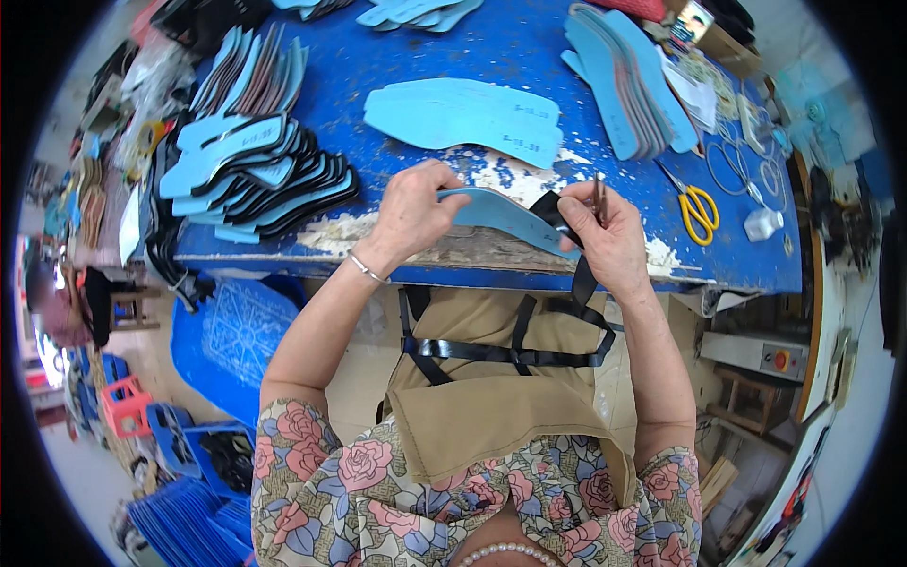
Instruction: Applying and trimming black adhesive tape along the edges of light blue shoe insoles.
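1. Blue-painted workbench (529, 52), worn through to pale patches near the front edge. Blue basin (241, 326) on the floor to the left; red stool (125, 406) beyond it.
2. Piles on the bench: black-edged blue pieces (274, 184) at the left, a fanned stack (628, 85) at the right, flat blue pieces (453, 111) lying in the middle.
3. Light-blue piece (501, 215) is up between the two hands, over the bench's front edge, just nearer the wearer than those flat ones. Long, thin, slightly arched.
4. Left hand (416, 210): closed in a pinch, thumb and fingers on the left end of the piece.
5. Right hand (612, 236): fingers closed on a black strip (548, 210) by the piece's right end; a slim dark tool (599, 194) juts up from the same grip, kind unclear. Cannot tell whether these fingers also press the piece itself.
6. Handling, my judgement: light, springy card-like stuff, unlikely to break but could crease. Best held by the ends or edges, faces left free. Strip looks limp, perhaps slick; pinch it close to the edge.
7. Yellow-handled scissors (697, 213) and a small white bottle (763, 223) lie beyond the right hand.
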Demonstrator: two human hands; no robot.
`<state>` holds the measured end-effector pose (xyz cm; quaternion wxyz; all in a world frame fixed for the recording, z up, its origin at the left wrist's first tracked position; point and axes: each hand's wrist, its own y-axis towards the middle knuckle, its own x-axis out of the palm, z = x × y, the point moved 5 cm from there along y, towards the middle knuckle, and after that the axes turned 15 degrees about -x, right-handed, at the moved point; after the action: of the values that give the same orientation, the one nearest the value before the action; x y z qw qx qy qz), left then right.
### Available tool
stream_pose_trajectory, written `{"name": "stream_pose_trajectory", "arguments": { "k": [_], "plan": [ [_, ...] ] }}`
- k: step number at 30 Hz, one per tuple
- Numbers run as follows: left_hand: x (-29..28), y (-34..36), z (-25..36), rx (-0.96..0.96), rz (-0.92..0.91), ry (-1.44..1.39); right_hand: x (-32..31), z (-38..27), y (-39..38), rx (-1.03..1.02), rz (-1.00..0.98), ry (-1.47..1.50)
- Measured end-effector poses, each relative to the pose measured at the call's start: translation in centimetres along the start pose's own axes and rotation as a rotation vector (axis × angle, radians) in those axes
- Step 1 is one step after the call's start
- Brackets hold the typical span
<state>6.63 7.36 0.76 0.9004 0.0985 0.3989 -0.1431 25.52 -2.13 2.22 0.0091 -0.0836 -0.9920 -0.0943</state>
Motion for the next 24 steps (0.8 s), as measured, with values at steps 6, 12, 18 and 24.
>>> {"name": "stream_pose_trajectory", "arguments": {
  "k": [6, 12, 18, 24],
  "plan": [
    [0.9, -0.8, -0.2, 0.156, -0.098, -0.015, 3.5, 1.5, 2.1, -0.118, -0.216, -0.351],
    [0.1, -1.3, 0.1, 0.089, -0.138, -0.070, 4.3, 1.7, 3.4, -0.159, -0.304, -0.617],
    [0.6, -1.7, 0.1, 0.119, -0.016, -0.095, 4.8, 1.7, 4.0, -0.077, -0.400, -0.627],
    [1.1, -2.2, -0.4, 0.275, 0.194, -0.044, 4.4, 3.9, 5.5, 0.307, -0.330, -0.372]
  ]
}}
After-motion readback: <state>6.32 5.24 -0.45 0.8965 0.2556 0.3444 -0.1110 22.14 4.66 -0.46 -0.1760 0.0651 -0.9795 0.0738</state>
